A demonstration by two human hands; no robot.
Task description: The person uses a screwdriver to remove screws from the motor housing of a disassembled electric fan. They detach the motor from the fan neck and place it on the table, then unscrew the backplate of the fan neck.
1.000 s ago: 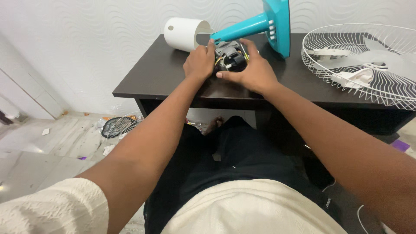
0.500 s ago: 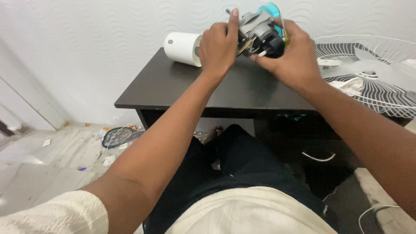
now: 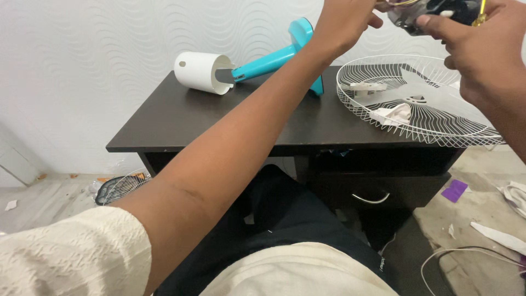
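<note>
Both hands hold a grey and black fan motor (image 3: 433,11) with coloured wires high up at the top edge of the view, partly cut off. My left hand (image 3: 348,19) grips its left side, my right hand (image 3: 482,44) wraps its right side. Below them on the dark table (image 3: 181,120) lie a teal fan stand (image 3: 274,57) with a white cylindrical cover (image 3: 198,71) at its end, and a white wire fan guard (image 3: 416,104).
A white fan blade (image 3: 433,90) rests inside the guard. Under the table sits a drawer with a metal handle (image 3: 371,197). Another wire guard (image 3: 118,186) lies on the floor at left; scraps, a purple piece (image 3: 453,190) and a white cable (image 3: 466,255) lie at right.
Both hands have lifted the motor from the table top up to the top of the view. The teal stand and white cover stay on the table; my view has shifted right.
</note>
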